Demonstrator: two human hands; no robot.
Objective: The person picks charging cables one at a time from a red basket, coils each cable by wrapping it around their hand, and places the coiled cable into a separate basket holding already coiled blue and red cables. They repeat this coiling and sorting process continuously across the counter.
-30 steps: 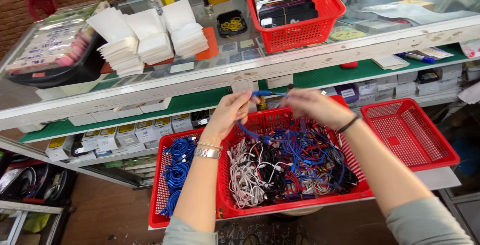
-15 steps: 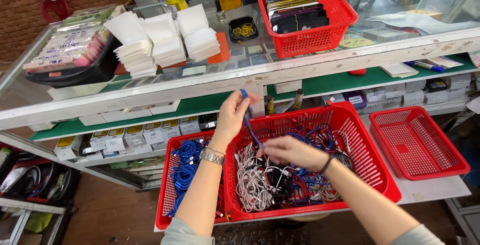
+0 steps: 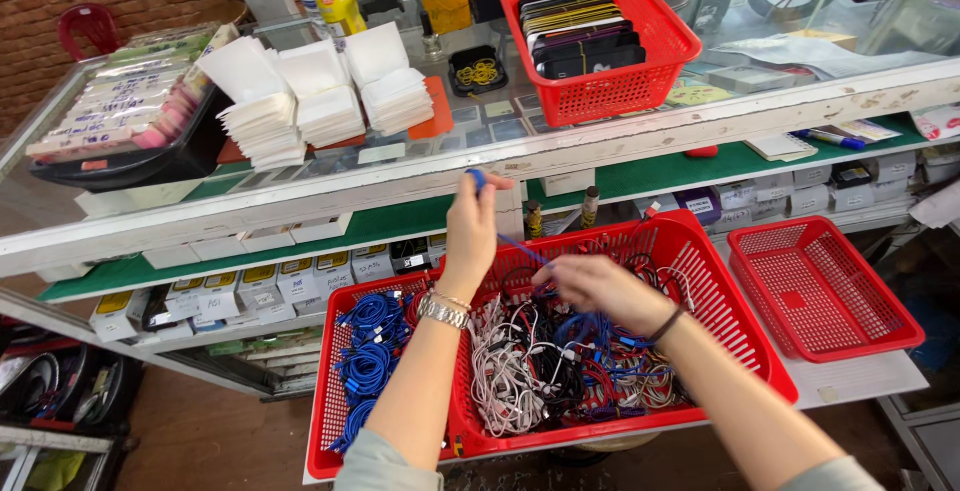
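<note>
Nearest, the right hand (image 3: 598,289) pinches the blue cable (image 3: 520,248) low over the tangled red basket (image 3: 735,321). Farther, the left hand (image 3: 472,223) grips its raised end. Judged best: keep it taut, drawing slowly so neighbouring cords stay behind.

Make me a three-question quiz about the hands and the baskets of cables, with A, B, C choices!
1. Where is the left hand?
A. raised above the middle basket
B. inside the empty basket
C. on the floor

2. What colour is the cable stretched between the hands?
A. yellow
B. blue
C. green

3. What is the basket on the far right like?
A. full of cables
B. holding papers
C. empty

Answers: 1 A, the left hand is lifted over the tangled cables. 2 B, a thin blue cable runs from the left hand's grip down to the right hand. 3 C, only its red mesh floor shows.
</note>
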